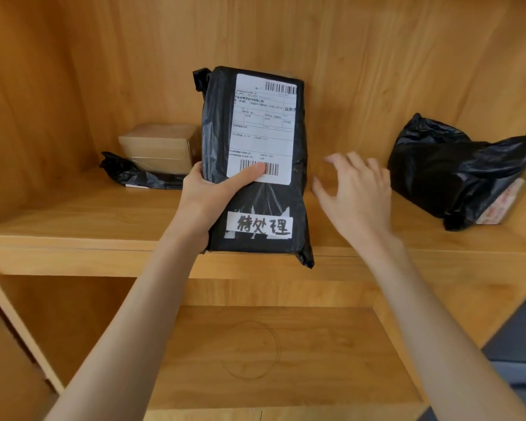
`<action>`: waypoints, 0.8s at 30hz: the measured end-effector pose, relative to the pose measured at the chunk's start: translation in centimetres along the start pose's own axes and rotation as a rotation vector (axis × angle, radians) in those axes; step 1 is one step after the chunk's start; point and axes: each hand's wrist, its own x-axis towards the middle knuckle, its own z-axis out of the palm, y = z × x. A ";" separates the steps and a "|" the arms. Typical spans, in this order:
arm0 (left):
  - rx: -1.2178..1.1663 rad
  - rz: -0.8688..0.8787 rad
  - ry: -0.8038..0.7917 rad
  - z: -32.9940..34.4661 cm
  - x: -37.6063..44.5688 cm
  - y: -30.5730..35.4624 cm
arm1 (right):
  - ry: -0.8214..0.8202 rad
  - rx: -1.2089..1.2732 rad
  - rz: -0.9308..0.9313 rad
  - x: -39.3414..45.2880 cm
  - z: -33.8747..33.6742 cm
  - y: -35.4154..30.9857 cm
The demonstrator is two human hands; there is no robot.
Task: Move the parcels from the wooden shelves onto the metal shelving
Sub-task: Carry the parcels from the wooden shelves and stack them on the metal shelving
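Above the wooden shelf, the left hand grips the black parcel upright; the right hand, fingers spread and empty, should support its free edge before lifting clear.

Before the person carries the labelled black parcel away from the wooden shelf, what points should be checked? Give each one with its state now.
1. Left hand grips the labelled black parcel, thumb on the label: ok.
2. Right hand supports the parcel: not ok, it is open and apart from it.
3. Parcel stands clear of the brown box and the black bag on the right: ok.
4. Parcel lifted off the wooden shelf: cannot tell.
5. Metal shelving has free space: cannot tell, not in view.
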 end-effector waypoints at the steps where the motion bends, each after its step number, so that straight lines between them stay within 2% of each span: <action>1: -0.006 -0.012 -0.012 0.1 -0.3 -0.1 | 0.022 -0.042 -0.014 -0.3 0.0 0.1; 16: -0.087 -0.134 -0.202 3.5 -4.8 -1.7 | 0.132 -0.219 0.036 -5.4 -4.3 3.8; 24: -0.066 -0.122 -0.347 10.0 -7.9 -1.4 | 0.187 -0.302 0.133 -8.6 -9.4 9.4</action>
